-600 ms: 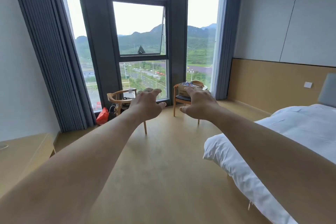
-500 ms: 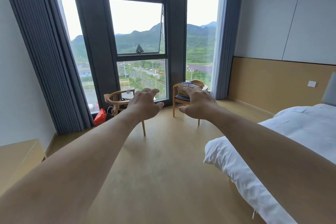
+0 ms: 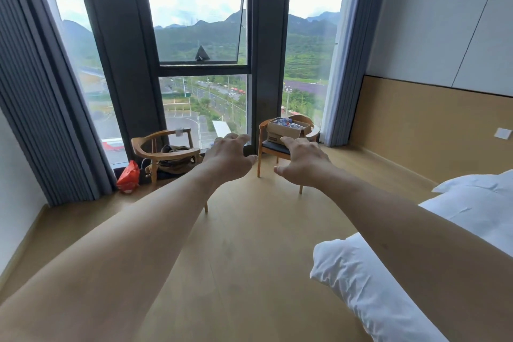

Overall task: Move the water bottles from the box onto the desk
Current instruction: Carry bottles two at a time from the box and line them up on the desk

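On the far chair (image 3: pixel 280 147), the box (image 3: pixel 286 132) label is unreadable; left hand (image 3: pixel 229 158) and right hand (image 3: pixel 301 162) spread, empty.

both arms stretch forward over the wooden floor, left hand (image 3: pixel 228 157) and right hand (image 3: pixel 301 161) empty with fingers loosely spread. ahead, an open cardboard box (image 3: pixel 288 130) of water bottles (image 3: pixel 286 121) sits on a wooden chair (image 3: pixel 280 147) by the window.
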